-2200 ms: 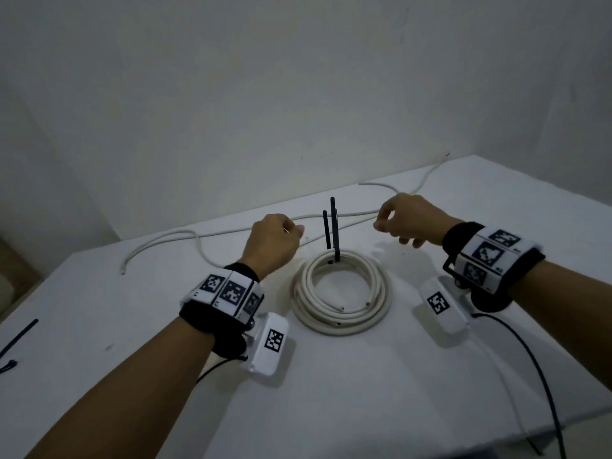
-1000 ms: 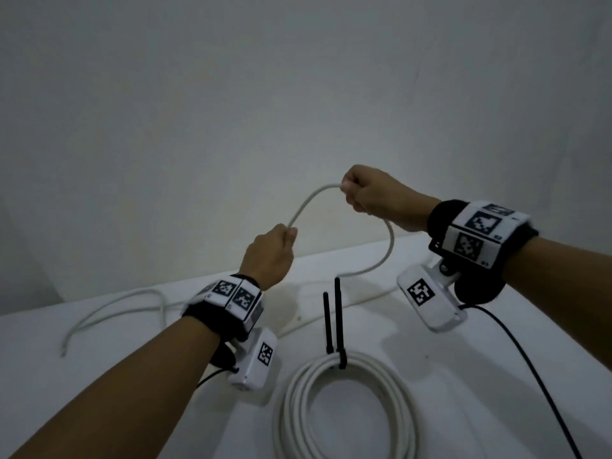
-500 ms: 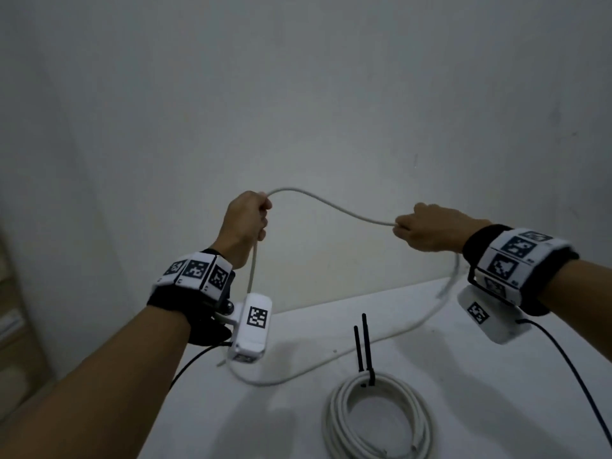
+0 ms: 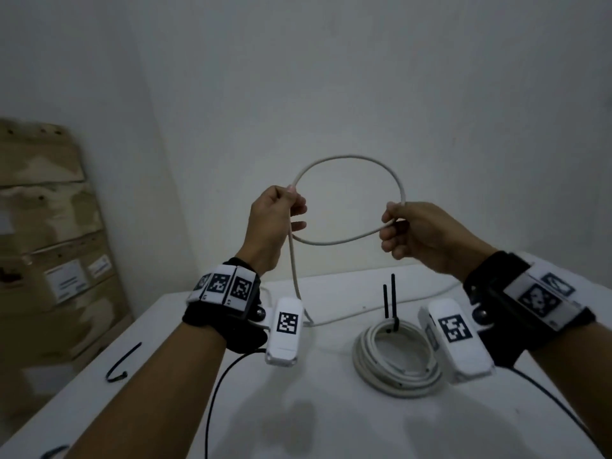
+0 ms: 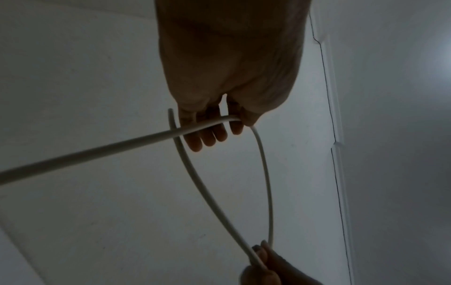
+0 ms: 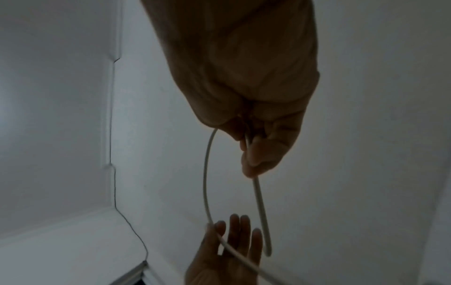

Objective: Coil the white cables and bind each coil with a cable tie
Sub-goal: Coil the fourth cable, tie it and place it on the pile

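Note:
A loose white cable [image 4: 347, 157] stands as one round loop in the air between my hands, above the white table [image 4: 331, 419]. My left hand [image 4: 278, 217] pinches the loop's left side, its other fingers [image 5: 209, 135] stretched out. From it the cable drops to the table and trails off to the right. My right hand [image 4: 407, 230] pinches the loop's right side between thumb and fingers [image 6: 256, 152]. A finished white coil [image 4: 397, 362] lies on the table below my right hand, with a black cable tie [image 4: 389, 299] whose two ends stick up.
A loose black cable tie [image 4: 122, 362] lies near the table's left edge, and another dark tie [image 4: 53, 452] shows at the near left corner. Cardboard boxes [image 4: 49, 243] are stacked left of the table. A white wall rises close behind it.
My hands have drawn closer together, and the cable span between them has curved up into a full round loop. The bound coil has not moved.

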{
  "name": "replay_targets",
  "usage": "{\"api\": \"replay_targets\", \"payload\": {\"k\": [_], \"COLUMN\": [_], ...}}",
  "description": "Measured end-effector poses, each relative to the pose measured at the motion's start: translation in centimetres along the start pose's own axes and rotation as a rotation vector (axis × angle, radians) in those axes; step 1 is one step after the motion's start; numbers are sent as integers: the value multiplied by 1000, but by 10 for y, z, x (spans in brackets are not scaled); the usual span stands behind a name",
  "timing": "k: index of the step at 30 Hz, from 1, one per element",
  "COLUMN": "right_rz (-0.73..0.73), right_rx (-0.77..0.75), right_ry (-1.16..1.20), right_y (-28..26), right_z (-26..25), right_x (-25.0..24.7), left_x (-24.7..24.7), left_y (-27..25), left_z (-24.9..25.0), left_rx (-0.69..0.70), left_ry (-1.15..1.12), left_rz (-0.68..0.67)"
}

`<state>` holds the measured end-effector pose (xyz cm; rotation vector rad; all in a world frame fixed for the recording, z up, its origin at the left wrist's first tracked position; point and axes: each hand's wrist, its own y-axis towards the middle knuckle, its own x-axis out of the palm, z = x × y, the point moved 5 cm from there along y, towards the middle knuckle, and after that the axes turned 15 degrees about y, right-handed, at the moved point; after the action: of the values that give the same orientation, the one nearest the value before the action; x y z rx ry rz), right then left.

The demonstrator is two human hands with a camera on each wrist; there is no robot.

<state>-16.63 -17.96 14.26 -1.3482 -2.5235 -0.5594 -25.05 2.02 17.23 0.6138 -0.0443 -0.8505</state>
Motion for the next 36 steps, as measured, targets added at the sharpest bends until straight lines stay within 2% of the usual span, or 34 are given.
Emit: {"api": "replay_targets", "payload": {"k": [3,5,6,9,12,14,17,20,22,24,26,28,29,33,36], "right_rz": [6,42,55,42,-29,-103,-180,-116,54,141,63,-65,-121,-292,-350], "right_rx": [6,-23,-32,-37,23,80,168,170,-15,-358,-647,-736,-691,-291,-177], "right_ry": [195,247,265,306,244,115,-98,-262,-379,-481,-650,-813,-860,-989,-881], "right_y": [-18,-29,-33,-45,-55,-61,-65,-55,-45,-43,-44,-40,-36,-13,-6], "right_z": [30,46,53,73,93,108,123,124,107,79,58,52,53,62,70], "right_x": [8,11,13,22,38,49,55,44,31,27,34,46,50,59,59], "left_x": [-13,-21,-23,-23,-16,-14,-18,-21,-22,-21,-20,-17,-15,-3,0], "left_y": [-19,-31,-37,-47,-54,-57,-57,-55,-55,-56,-59,-60,-61,-67,-69], "left_z": [-10,-17,-23,-40,-50,-50,-53,-58,-62,-65,-65,-64,-63,-56,-56], "left_rx": [78,177,183,4,-206,-226,-213,-221,-220,-215,-198,-167,-149,-91,-76], "left_ry": [145,310,356,270,-121,-208,-113,-44,-7,30,78,129,147,169,199], "left_rz": [169,289,317,292,169,135,155,111,64,7,-58,-122,-154,-282,-298]}}
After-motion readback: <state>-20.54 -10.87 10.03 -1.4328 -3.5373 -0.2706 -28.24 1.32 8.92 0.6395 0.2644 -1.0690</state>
